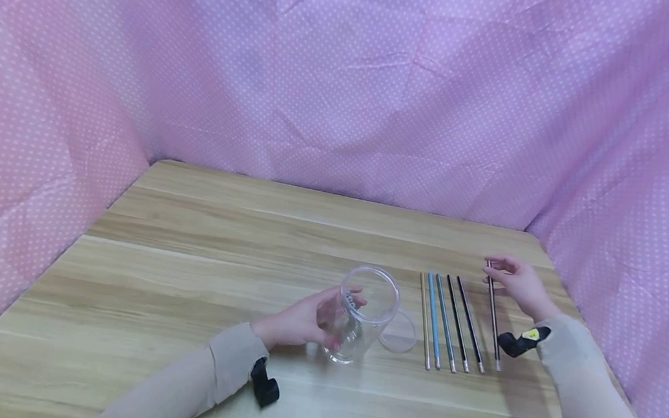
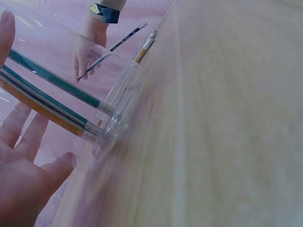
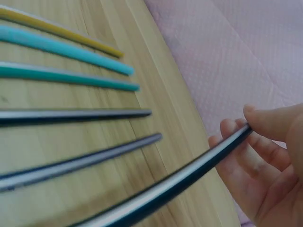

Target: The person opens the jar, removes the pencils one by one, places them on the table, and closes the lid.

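Note:
My left hand [image 1: 302, 317] grips a clear plastic jar [image 1: 363, 340], fingers and thumb round its side. Its round mouth faces up, and the jar stands on the wooden table [image 1: 149, 274]. In the left wrist view, several pencils [image 2: 52, 85] show through its transparent wall. At the right, my right hand [image 1: 522, 289] pinches a dark pencil [image 1: 493, 314] by the far end, between thumb and fingers [image 3: 236, 127]. That pencil slants toward me, its eraser end nearest me. Left of it lie a yellow pencil [image 1: 425, 319], a light blue one [image 1: 433, 316], a teal one [image 1: 445, 323] and two dark ones [image 1: 470, 325].
A clear round lid [image 1: 398, 333] lies between the jar and the row of pencils. Pink dotted cloth [image 1: 342, 93] hangs behind the table and along both sides. Black cameras [image 1: 265, 385] are strapped at both wrists, over beige sleeves.

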Motion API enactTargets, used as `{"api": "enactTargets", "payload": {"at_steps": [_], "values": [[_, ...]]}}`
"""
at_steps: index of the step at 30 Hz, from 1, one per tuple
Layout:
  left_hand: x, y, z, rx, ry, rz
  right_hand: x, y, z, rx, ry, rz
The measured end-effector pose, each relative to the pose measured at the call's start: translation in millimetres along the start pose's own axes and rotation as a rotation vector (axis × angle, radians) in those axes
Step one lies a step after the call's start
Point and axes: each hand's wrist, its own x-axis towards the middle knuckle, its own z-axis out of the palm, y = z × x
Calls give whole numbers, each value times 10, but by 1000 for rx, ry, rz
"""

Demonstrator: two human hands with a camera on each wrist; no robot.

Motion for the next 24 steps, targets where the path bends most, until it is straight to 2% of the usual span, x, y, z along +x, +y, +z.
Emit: {"api": "enactTargets", "payload": {"at_steps": [5,9,14,24], "values": [[-3,-9,-5,2,-2,5,-18,48,-82,-9,4,-3],[-5,-13,-10,3,1,13,11,85,-97,-82,4,-8],[-5,-10,-13,3,4,15,44,155,-69,-194,11,16],[-5,-4,-5,13,2,-2,65,251,8,-247,20,16]]}}
